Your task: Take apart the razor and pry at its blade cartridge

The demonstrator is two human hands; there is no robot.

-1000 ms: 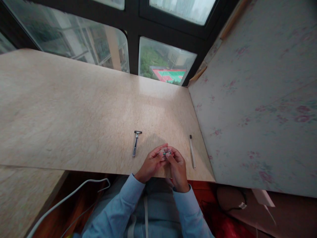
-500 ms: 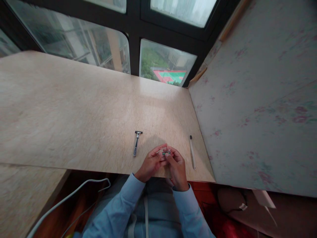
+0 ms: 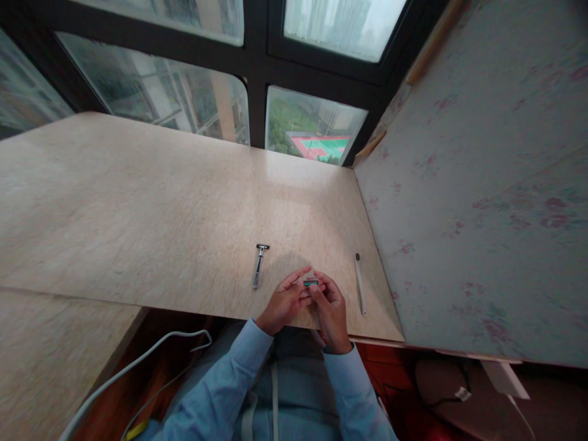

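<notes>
**Small green-and-dark rectangular piece (image 3: 310, 283): prob. light, stiff, easy to drop**

The piece is above the near edge of the beige marble-patterned worktop (image 3: 160, 214). The right hand (image 3: 331, 309) pinches it w/ thumb and fingers, at approx. 4 o'clock of the piece. The left hand (image 3: 281, 306) is half-curled at 8 o'clock; I cannot tell if its fingers touch the piece. The piece looks hard, maybe w/ smooth faces, so it may slip; best hold is by the short ends, w/ light pressure. The slim silver-and-black metallic-looking razor (image 3: 258, 266) lies at 10 o'clock, the long white toothbrush w/ dark head (image 3: 360, 285) at 3 o'clock.
</notes>
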